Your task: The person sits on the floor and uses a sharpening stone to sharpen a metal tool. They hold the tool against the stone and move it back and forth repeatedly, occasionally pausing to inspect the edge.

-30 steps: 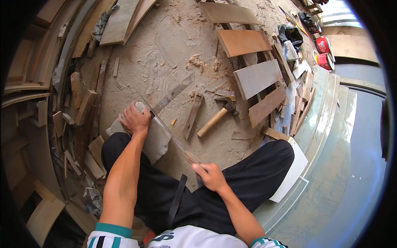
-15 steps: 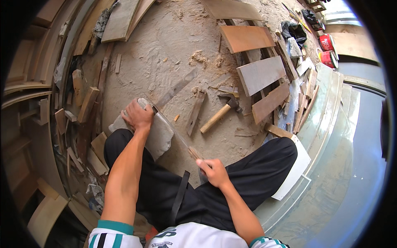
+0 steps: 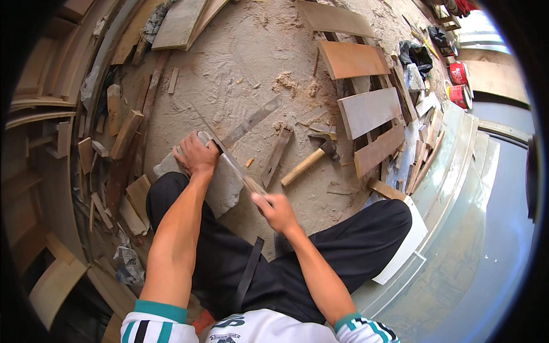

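My left hand (image 3: 197, 154) is closed over the near end of a flat metal blade (image 3: 251, 121), pressing it against a pale stone block (image 3: 223, 191) by my left knee. The blade juts out away from me over the ground; its held end is hidden under my fingers. In my right hand (image 3: 277, 212) is the wooden handle of a long, thin file (image 3: 229, 155). It lies across the blade beside my left hand, its tapered tip pointing to the far left. A hammer (image 3: 303, 166) with a wooden handle rests on the ground to the right, next to a short wood strip (image 3: 277, 157).
Several boards (image 3: 370, 112) lie across a wooden frame at the right. Wood offcuts (image 3: 123, 137) are heaped along the left. Glass sheets (image 3: 446, 251) lie on the right side, with red tins (image 3: 459, 96) beyond. Sawdust (image 3: 286, 83) dots the rough ground.
My right hand has pushed the file forward and to the left across the blade; its tip now sticks out past my left hand. The left hand keeps its hold.
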Demonstrator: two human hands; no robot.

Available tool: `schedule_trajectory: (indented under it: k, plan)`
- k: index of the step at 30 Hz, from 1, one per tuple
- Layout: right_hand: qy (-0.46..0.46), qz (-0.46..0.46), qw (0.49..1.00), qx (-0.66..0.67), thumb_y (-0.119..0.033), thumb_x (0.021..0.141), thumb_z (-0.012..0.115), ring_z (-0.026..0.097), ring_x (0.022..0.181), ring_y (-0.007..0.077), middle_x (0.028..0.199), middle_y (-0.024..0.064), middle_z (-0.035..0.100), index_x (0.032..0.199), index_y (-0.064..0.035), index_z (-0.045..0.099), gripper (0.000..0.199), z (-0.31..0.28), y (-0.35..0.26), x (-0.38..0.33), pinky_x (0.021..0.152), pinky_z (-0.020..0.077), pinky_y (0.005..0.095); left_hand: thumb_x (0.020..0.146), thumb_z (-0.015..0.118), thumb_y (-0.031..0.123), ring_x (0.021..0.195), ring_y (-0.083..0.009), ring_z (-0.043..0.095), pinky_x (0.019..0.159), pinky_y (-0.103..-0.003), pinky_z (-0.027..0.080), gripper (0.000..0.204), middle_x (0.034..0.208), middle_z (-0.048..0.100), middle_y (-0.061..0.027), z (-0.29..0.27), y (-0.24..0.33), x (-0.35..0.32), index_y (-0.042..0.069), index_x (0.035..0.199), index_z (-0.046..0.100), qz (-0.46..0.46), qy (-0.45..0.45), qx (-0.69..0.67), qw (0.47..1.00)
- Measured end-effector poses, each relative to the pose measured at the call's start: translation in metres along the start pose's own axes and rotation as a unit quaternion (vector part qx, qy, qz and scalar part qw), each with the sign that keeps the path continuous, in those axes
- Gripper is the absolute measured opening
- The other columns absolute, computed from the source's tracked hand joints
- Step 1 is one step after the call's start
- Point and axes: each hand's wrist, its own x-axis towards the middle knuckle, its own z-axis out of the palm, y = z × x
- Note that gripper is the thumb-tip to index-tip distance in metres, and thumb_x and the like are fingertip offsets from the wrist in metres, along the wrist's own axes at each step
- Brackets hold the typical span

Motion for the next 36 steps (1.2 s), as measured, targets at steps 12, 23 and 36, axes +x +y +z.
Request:
schedule_trajectory:
  k: [12,23,36]
  plan:
    - [-0.033,0.033,0.998,0.048,-0.041,0.094,0.057,0.039,0.053,0.0155,0.054,0.0148,0.041,0.067,0.0051,0.053,0.054,-0.004,0.01,0.002,0.053,0.0361,0.0376,0.08,0.056,0.032,0.126,-0.0264,0.046,0.113,-0.053,0.017,0.051,0.124,0.058,-0.0102,0.004,-0.007,0.002,0.011,0.127,0.055,-0.003,-0.004,0.002,1.0]
    - [-0.03,0.028,0.998,0.043,-0.041,0.094,0.057,0.038,0.053,0.0148,0.054,0.0107,0.04,0.066,0.0034,0.05,0.054,-0.013,0.019,-0.029,0.052,0.0346,0.0361,0.08,0.058,0.034,0.125,-0.0264,0.047,0.113,-0.052,0.017,0.05,0.123,0.059,-0.0108,0.002,-0.008,0.001,0.011,0.125,0.057,-0.007,0.006,0.002,1.0]
    - [-0.026,0.02,0.999,0.02,-0.044,0.094,0.057,0.043,0.053,0.0181,0.054,0.0119,0.044,0.068,0.0051,0.053,0.056,-0.005,0.006,-0.007,0.053,0.0362,0.0374,0.081,0.057,0.032,0.125,-0.0266,0.047,0.113,-0.05,0.018,0.049,0.123,0.059,-0.0106,0.002,-0.008,0.003,0.013,0.126,0.056,0.005,0.013,0.008,1.0]
